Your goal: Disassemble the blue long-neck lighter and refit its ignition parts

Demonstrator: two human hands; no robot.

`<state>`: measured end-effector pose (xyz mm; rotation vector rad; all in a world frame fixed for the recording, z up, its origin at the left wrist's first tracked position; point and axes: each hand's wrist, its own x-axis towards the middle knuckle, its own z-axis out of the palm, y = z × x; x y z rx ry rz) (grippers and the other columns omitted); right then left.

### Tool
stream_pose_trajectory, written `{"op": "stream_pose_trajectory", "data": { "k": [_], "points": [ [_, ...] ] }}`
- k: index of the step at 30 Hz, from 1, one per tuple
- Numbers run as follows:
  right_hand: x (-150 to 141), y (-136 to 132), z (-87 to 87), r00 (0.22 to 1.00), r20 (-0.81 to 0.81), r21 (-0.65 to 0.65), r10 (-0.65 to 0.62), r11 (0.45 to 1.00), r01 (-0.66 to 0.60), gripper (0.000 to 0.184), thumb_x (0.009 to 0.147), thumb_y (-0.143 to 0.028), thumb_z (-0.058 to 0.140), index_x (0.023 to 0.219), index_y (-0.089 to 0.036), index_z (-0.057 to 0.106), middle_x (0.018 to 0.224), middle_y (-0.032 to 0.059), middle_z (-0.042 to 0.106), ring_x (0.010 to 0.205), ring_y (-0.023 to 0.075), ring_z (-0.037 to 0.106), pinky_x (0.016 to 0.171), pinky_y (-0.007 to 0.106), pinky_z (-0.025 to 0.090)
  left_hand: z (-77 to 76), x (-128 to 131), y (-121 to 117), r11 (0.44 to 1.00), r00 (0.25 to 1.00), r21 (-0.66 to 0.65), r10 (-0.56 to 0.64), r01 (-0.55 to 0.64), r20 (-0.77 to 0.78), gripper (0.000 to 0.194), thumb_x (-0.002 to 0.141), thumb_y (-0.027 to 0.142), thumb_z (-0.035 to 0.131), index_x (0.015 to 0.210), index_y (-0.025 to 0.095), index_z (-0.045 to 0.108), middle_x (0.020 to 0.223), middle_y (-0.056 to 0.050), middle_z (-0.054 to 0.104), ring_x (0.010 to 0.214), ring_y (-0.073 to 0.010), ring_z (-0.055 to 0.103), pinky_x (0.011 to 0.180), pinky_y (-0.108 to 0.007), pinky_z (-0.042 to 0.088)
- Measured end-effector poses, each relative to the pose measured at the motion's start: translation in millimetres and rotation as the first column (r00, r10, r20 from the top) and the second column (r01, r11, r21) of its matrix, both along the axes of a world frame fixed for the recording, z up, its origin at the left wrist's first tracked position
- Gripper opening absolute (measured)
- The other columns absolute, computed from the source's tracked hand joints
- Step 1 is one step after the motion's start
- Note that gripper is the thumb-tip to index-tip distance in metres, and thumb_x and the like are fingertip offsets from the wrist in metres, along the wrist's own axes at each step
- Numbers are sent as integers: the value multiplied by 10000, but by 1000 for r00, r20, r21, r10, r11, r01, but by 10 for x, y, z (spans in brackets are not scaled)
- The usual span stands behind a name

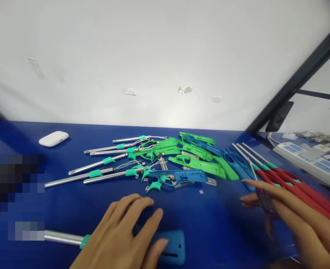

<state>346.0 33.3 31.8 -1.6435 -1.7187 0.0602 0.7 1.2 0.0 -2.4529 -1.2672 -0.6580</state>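
the left hand (120, 231) lies over the blue handle (176, 243) at the near side of the counter (215, 231). the rounded, slotted end projects past the thumb; the fingers hide the contact, so whether this grip is closed cannot be told. a metal tube (64, 238) with a green collar (84, 241) extends leftward from beneath the hand. the right hand (296, 220), blurred, has a narrow grip holding a dark part (264, 200).

clearance: bare surface runs between the hands, bounded on the far side by a blue shell (187, 176), green shells (210, 169) and loose tubes (90, 166). red handles (308, 192) lie close along the outer side of the right hand, restricting room there. the far edge meets a white wall (153, 56). a white case (54, 138) sits near that edge, well apart from both hands.
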Motion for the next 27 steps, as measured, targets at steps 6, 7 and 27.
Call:
{"op": "stream_pose_trajectory", "data": {
  "k": [6,7,27],
  "points": [
    [-526,66,209,899,91,138,429,888,-438,210,989,-323,633,1195,-316,668,1062,-24,818,945,177,804,865,213,625,165,62,178,999,985,-4,32,-33,-168,375,1006,226,491,1343,239,656,1369,-52,684,1237,-340,619,1010,-526,564],
    [-638,99,221,861,96,121,500,852,-508,207,987,-291,642,1192,-309,660,1045,-31,817,930,157,803,852,186,617,207,76,207,999,985,7,35,-34,-168,365,1013,205,460,1309,195,673,1323,-75,707,1197,-345,640,980,-538,576],
    [-1001,226,-270,790,236,51,566,804,-592,390,1029,-93,396,1316,-281,582,1273,56,751,1106,262,732,862,411,621,453,221,640,937,935,-255,153,-241,-321,472,977,8,360,1279,189,675,901,-80,600,894,-262,565,755,-355,529]
  ]
}}
